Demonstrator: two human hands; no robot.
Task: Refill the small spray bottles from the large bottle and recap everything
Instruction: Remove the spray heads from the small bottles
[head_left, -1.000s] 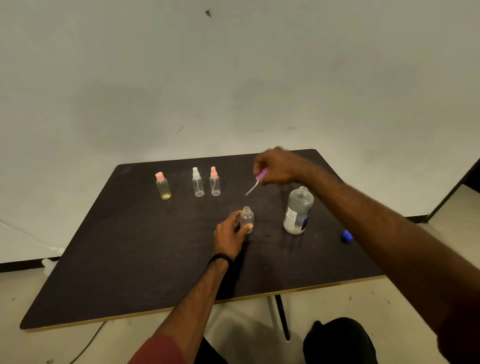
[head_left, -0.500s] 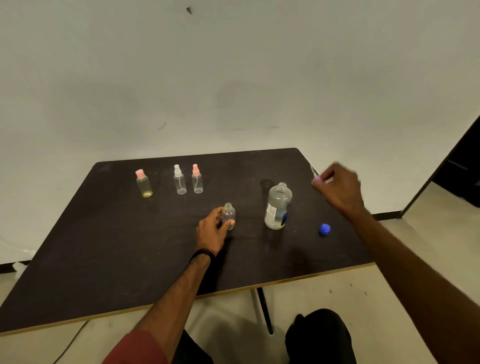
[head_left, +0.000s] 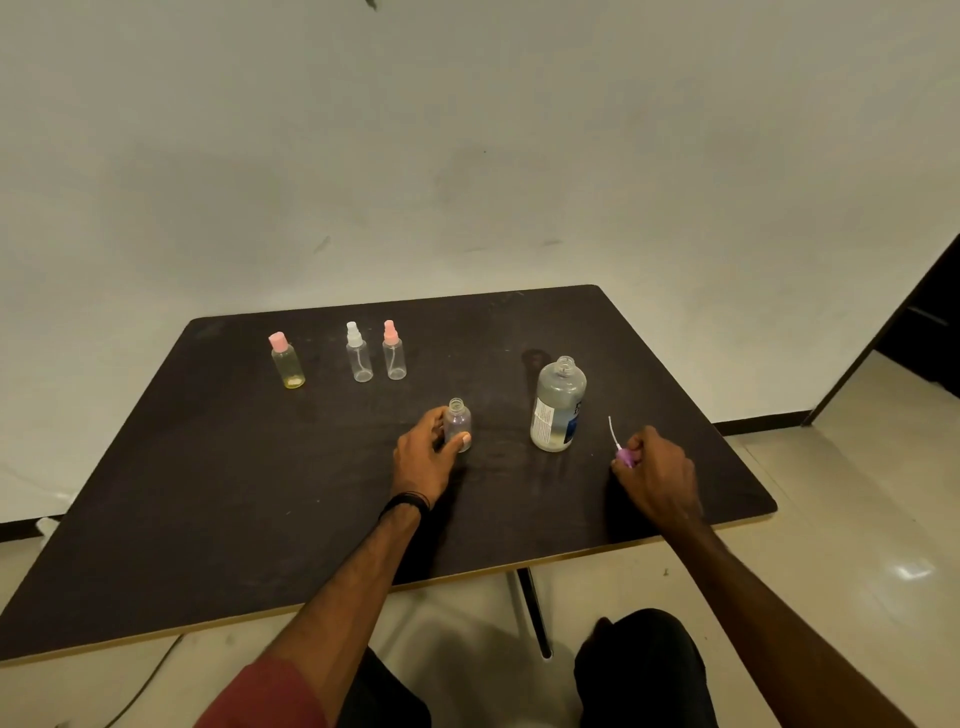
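My left hand (head_left: 426, 457) grips a small clear bottle (head_left: 458, 422) with an uncapped neck, upright on the dark table (head_left: 208, 493). To its right stands the large clear bottle (head_left: 558, 405), uncapped, with a white and blue label. My right hand (head_left: 657, 475) rests low at the table to the right of the large bottle and pinches a pink spray head (head_left: 624, 457), whose white dip tube (head_left: 613, 431) points up and away. The blue cap is hidden.
At the back left stand three capped small bottles: a yellowish one with a pink cap (head_left: 287, 362), a clear one with a white sprayer (head_left: 358, 353) and a clear one with a pink sprayer (head_left: 394, 352). The table's right edge lies close to my right hand.
My right hand carried the pink spray head from above the table's middle out to the right and then down to the table beside the large bottle. My left hand kept hold of the small bottle.
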